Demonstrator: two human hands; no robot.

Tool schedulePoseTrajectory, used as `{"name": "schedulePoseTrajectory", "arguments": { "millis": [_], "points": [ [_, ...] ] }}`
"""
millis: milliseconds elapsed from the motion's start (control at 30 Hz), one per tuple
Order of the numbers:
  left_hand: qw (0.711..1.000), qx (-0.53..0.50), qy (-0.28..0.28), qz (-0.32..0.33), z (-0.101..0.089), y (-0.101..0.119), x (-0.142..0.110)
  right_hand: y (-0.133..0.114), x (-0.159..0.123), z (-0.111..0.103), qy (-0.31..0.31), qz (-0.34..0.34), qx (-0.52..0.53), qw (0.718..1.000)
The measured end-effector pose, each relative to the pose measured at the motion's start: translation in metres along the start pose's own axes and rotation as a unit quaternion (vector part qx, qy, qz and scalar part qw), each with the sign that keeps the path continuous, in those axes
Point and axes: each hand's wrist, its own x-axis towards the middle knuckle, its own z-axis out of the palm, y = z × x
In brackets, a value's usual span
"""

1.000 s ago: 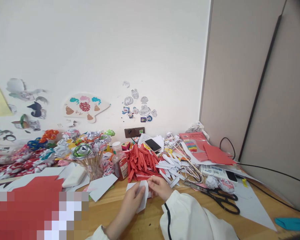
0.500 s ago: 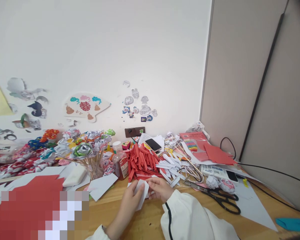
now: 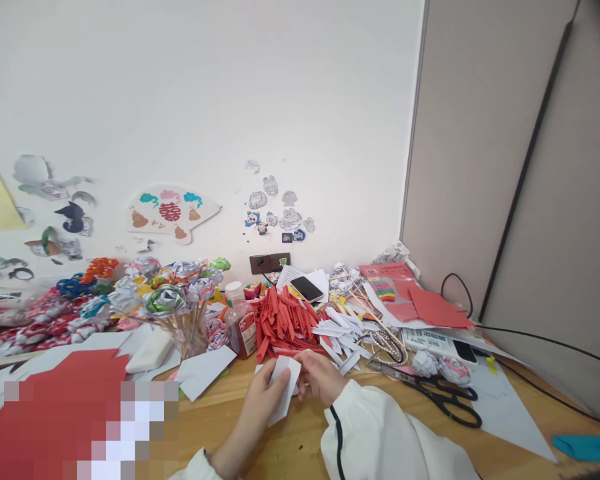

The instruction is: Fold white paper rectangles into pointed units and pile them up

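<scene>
A small folded piece of white paper [image 3: 286,393] is held over the table just in front of me. My left hand [image 3: 265,397] grips it from the left, thumb lying across its face and the other fingers behind. At the paper's right edge, my right hand [image 3: 323,377] has its fingers curled together, with the thumb by the upper corner; its fingertips are partly hidden. Just beyond my hands lie a heap of folded red paper strips [image 3: 285,320] and a smaller pile of folded white strips [image 3: 343,333].
Black-handled scissors [image 3: 443,397] and crumpled paper balls [image 3: 425,363] lie right. A bottle [image 3: 240,323], a cup of sticks [image 3: 187,333] and paper flowers [image 3: 165,300] stand left. A phone [image 3: 307,289] lies behind the strips. Red sheets [image 3: 80,380] cover the left side.
The white paper has turned a little and shows more of its face. My right fingers have shifted slightly back from its front. My left hand has hardly moved.
</scene>
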Motion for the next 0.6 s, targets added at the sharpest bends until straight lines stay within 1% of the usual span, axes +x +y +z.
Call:
{"name": "schedulePoseTrajectory", "arguments": {
  "millis": [67,133,200,267,433,600],
  "points": [
    [1.0,-0.023,-0.006,-0.005,-0.001,-0.002,0.002,-0.003,-0.002,0.0,-0.011,0.028,0.061,0.998],
    [1.0,-0.019,-0.008,-0.002,-0.001,-0.003,0.002,-0.005,-0.003,0.0,-0.018,0.05,0.073,0.996],
    [1.0,0.0,-0.006,0.004,-0.001,-0.002,0.002,-0.006,-0.003,0.0,-0.01,0.056,0.056,0.997],
    [1.0,0.027,-0.003,0.014,-0.001,0.0,0.001,-0.007,-0.004,0.001,0.012,0.052,0.029,0.998],
    [0.995,0.092,0.015,0.035,-0.001,0.006,-0.001,-0.01,-0.003,-0.001,0.056,0.031,-0.066,0.996],
    [0.995,0.092,-0.002,0.041,0.0,0.013,-0.004,-0.011,-0.002,-0.001,0.083,0.003,-0.125,0.989]
  ]
}}
